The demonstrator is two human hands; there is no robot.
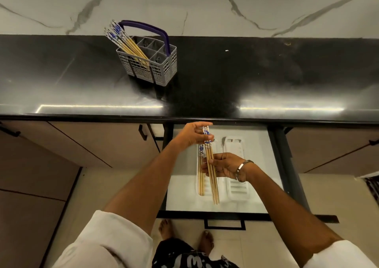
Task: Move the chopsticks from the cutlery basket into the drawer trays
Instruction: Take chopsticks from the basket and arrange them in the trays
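A grey cutlery basket (164, 71) with a purple handle stands on the black counter, with several blue-and-white-topped bamboo chopsticks (125, 42) leaning out of its left side. Over the open drawer I hold a small bundle of chopsticks (213, 181). My left hand (192, 134) pinches their patterned tops and my right hand (223, 166) grips their middle. Below them lies the left white drawer tray (198, 187), with a few chopsticks (201, 171) lying in it. The right white tray (235, 185) next to it looks bare.
The black counter (266, 79) runs across the view in front of a marble wall. The open drawer (264, 165) has a dark frame and a front handle (224, 224). Closed cabinet doors stand on both sides. My bare feet (184, 235) are on the floor below.
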